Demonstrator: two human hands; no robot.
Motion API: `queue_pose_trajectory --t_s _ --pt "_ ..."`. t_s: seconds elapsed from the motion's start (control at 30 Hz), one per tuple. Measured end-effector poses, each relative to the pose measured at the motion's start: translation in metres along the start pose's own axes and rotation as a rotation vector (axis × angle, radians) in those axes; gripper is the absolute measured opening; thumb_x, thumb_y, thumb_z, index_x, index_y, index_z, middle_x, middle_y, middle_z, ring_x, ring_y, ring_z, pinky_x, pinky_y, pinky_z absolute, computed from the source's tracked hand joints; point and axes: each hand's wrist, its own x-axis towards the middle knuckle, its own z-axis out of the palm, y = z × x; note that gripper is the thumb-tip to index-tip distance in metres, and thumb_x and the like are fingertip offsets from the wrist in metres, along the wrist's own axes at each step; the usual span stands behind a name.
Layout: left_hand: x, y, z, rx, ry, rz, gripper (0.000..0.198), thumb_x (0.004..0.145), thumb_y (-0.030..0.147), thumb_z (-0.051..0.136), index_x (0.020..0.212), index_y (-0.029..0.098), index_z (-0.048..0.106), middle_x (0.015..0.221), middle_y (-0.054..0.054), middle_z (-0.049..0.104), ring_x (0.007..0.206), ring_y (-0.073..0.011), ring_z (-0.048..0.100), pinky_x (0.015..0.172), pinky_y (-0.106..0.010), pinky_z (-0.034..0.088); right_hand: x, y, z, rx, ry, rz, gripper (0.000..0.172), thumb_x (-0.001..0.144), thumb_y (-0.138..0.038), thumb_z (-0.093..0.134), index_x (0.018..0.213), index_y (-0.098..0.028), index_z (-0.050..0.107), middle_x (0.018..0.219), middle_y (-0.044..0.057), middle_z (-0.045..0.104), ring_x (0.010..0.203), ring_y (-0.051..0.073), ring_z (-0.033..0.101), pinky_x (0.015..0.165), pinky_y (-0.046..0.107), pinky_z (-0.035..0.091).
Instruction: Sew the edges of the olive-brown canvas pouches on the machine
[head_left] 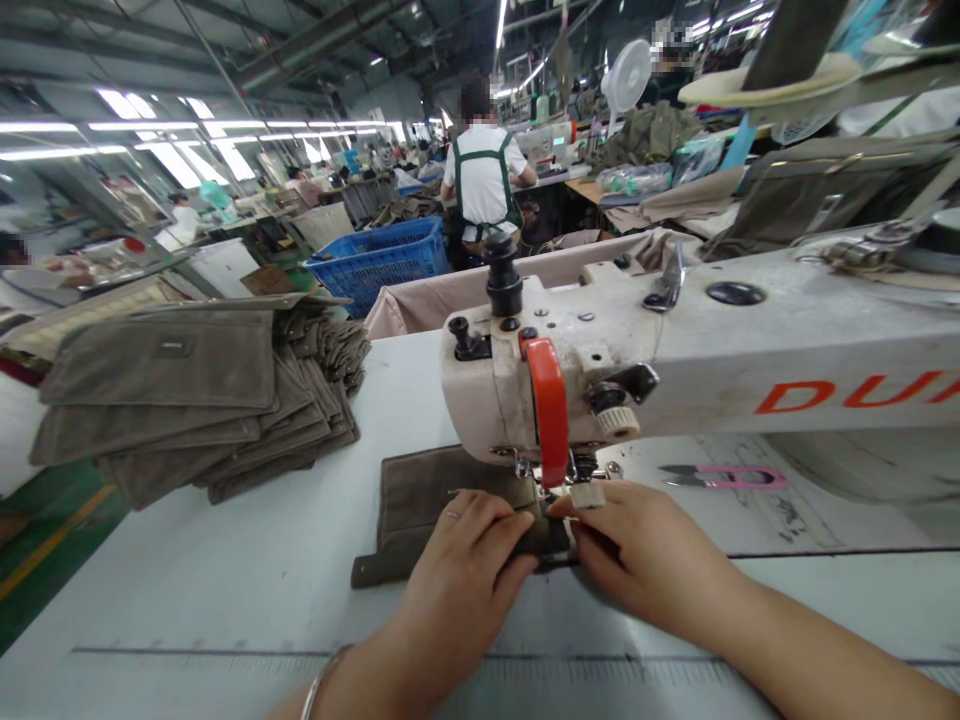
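The person's left hand [465, 570] and right hand [645, 550] rest side by side on an olive-brown canvas panel [427, 510], fingers half curled and together, pinning it to the table. Neither hand lifts it. The panel lies flat just in front of the needle area, with its far part under the sewing machine's head.

The wide white sewing table [187, 570] runs beneath everything here. The cream industrial sewing machine [787, 350] fills the right side, its arm lettered in orange and its head fitted with a bright orange cover [549, 410].

To the left on the table sits a loose stack of matching folded canvas pieces [172, 400], well apart from the hands. Beyond the table, a blue plastic crate [379, 262] stands on the floor near a seated co-worker [480, 170] in a white shirt with green apron straps. The crate's contents cannot be made out.

Pink-handled thread snips [720, 478] lie on the table to the right of the machine's head, near the right hand. A small beige strip [589, 495] shows at the right forefinger, though whether it sits on the finger or the canvas is hard to tell. A thin ring [451, 515] circles a left finger.
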Motion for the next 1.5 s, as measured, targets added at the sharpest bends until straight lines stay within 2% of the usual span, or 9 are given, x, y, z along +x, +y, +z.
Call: queue_pose_trajectory --t_s 0.3,0.4,0.63,0.87,1.03,1.13,1.27,1.4,1.5 --pt "0.008 0.0 -0.004 -0.043 -0.088 0.136 0.024 0.092 0.014 0.054 0.116 0.015 0.059 0.107 -0.008 0.06 0.107 -0.0235 0.052 0.1 -0.043 0.046 -0.001 -0.004 0.001 -0.056 -0.04 -0.013 0.027 0.085 -0.013 0.047 0.101 -0.023 0.065 0.093 0.004 0.068 0.085 0.022 0.06 0.074 0.034 0.043" --pt "0.011 -0.006 -0.007 -0.048 -0.085 0.177 0.024 0.092 0.014 0.055 0.115 0.016 0.06 0.106 -0.007 0.062 0.104 -0.0222 0.054 0.099 -0.041 0.047 -0.002 -0.004 0.003 -0.091 -0.024 -0.031 0.034 0.084 -0.013 0.047 0.111 -0.025 0.064 0.094 0.003 0.068 0.084 0.022 0.06 0.074 0.034 0.043" --pt "0.024 -0.024 -0.009 -0.001 -0.073 0.226 0.023 0.09 0.018 0.059 0.112 0.018 0.064 0.107 -0.007 0.065 0.103 -0.0221 0.059 0.095 -0.039 0.05 -0.001 -0.003 0.007 -0.189 -0.019 -0.039 0.036 0.084 -0.015 0.045 0.114 -0.023 0.063 0.097 0.006 0.069 0.081 0.023 0.062 0.071 0.034 0.044" --pt "0.035 -0.046 -0.014 -0.053 -0.15 0.248 0.027 0.091 0.02 0.06 0.117 0.022 0.065 0.112 -0.006 0.067 0.109 -0.0214 0.06 0.098 -0.04 0.048 -0.002 -0.002 0.004 -0.081 0.059 -0.022 0.021 0.084 -0.014 0.044 0.095 -0.019 0.062 0.094 0.008 0.064 0.084 0.022 0.06 0.073 0.035 0.048" --pt "0.035 -0.066 -0.018 -0.122 -0.052 0.252 0.024 0.089 0.017 0.063 0.112 0.024 0.068 0.109 -0.004 0.071 0.105 -0.0179 0.064 0.096 -0.037 0.051 0.002 0.003 0.0 -0.112 0.197 0.038 0.014 0.089 -0.018 0.044 0.091 -0.017 0.058 0.102 0.012 0.059 0.094 0.025 0.056 0.077 0.037 0.048" --pt "0.033 -0.062 -0.017 -0.139 0.007 0.29 0.02 0.091 0.015 0.061 0.108 0.022 0.068 0.107 -0.003 0.072 0.102 -0.0156 0.066 0.094 -0.035 0.052 0.005 0.005 -0.002 -0.199 0.149 0.048 0.018 0.093 -0.023 0.045 0.083 -0.017 0.06 0.09 0.01 0.06 0.088 0.026 0.055 0.075 0.038 0.047" --pt "0.028 -0.04 -0.01 -0.081 0.059 0.275 0.016 0.088 0.014 0.062 0.102 0.02 0.068 0.103 -0.004 0.073 0.096 -0.0179 0.067 0.091 -0.037 0.053 0.004 0.005 -0.002 -0.268 0.116 0.038 0.031 0.095 -0.028 0.047 0.069 -0.019 0.061 0.07 0.007 0.058 0.078 0.025 0.054 0.072 0.039 0.044" --pt "0.026 -0.021 -0.002 -0.052 0.07 0.201 0.016 0.083 0.013 0.065 0.099 0.018 0.066 0.101 -0.005 0.071 0.094 -0.0199 0.065 0.09 -0.038 0.054 0.003 0.003 0.002 -0.113 0.169 -0.094 0.013 0.091 -0.02 0.054 0.088 -0.019 0.066 0.089 0.008 0.064 0.087 0.024 0.055 0.077 0.038 0.046" --pt "0.027 -0.019 0.002 -0.083 0.106 0.184 0.009 0.087 0.013 0.062 0.093 0.019 0.067 0.095 -0.003 0.071 0.091 -0.0189 0.066 0.088 -0.037 0.054 0.004 0.002 0.007 -0.003 0.129 -0.148 0.022 0.089 -0.01 0.054 0.103 -0.023 0.065 0.097 0.004 0.066 0.09 0.022 0.056 0.079 0.036 0.047"
